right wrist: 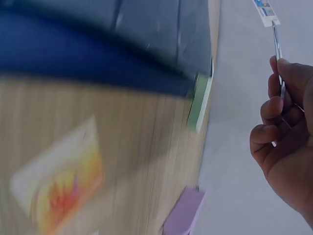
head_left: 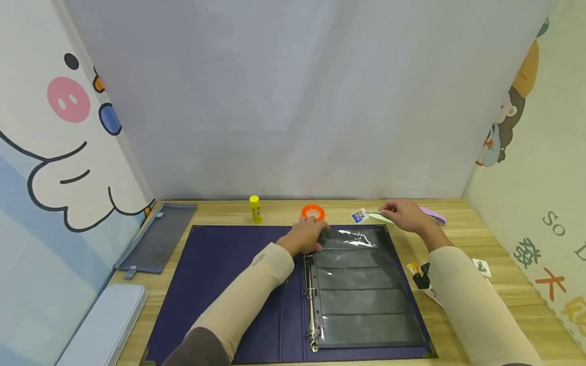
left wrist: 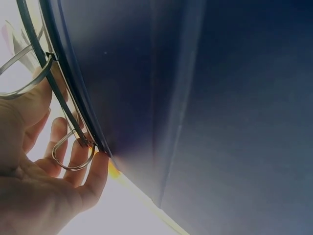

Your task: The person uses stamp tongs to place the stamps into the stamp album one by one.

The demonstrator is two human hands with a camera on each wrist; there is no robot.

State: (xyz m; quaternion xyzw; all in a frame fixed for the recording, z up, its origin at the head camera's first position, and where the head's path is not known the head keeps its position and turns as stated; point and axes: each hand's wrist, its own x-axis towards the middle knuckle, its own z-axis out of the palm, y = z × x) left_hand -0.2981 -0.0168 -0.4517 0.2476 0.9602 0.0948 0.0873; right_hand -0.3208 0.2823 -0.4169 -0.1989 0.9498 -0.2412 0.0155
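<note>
Currently, in the head view, the left hand (head_left: 304, 237) lies at the top of a clear-pocket page (head_left: 361, 278) in the open ring binder (head_left: 233, 274); the right hand (head_left: 406, 214) pinches tweezers (head_left: 374, 212) holding a stamp (head_left: 359, 216) near the binder's far right corner. By left wrist, loosely bent fingers (left wrist: 95, 177) sit beside metal rings (left wrist: 74, 169); whether they grip the page, I cannot tell. By right wrist, the stamp juts from the tweezers' tips.
</note>
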